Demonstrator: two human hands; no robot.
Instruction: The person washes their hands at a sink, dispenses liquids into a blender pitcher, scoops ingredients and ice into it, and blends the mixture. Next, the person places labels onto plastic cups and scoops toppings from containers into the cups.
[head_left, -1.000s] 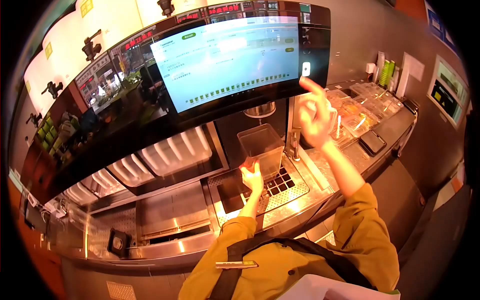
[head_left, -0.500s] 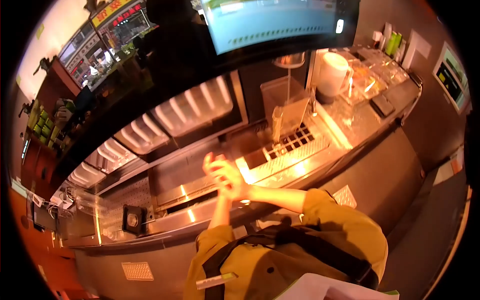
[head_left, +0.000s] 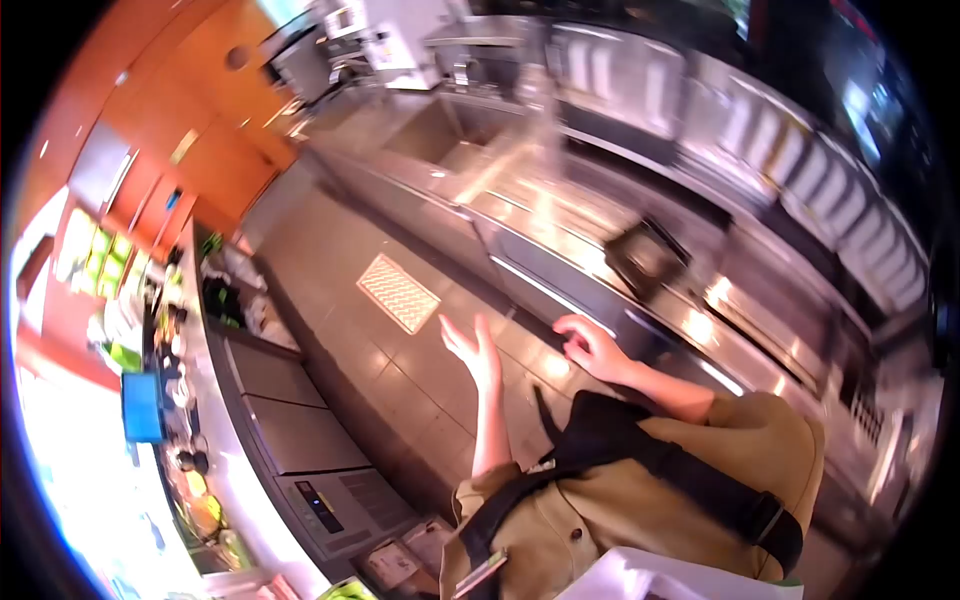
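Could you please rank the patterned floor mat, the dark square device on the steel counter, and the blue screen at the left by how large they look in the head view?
1. Floor mat, largest.
2. Dark square device, slightly smaller; blur makes this close.
3. Blue screen, smallest, though fisheye edge distortion may shrink it.

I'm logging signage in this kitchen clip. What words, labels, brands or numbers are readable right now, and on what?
No text can be read in this blurred frame.
Control panel on the under-counter unit: marks too small to read.
Papers near the bottom edge: print too blurred to read.
Blue screen at left: nothing legible.
Both hands, left hand and right hand, are empty and bear no text.
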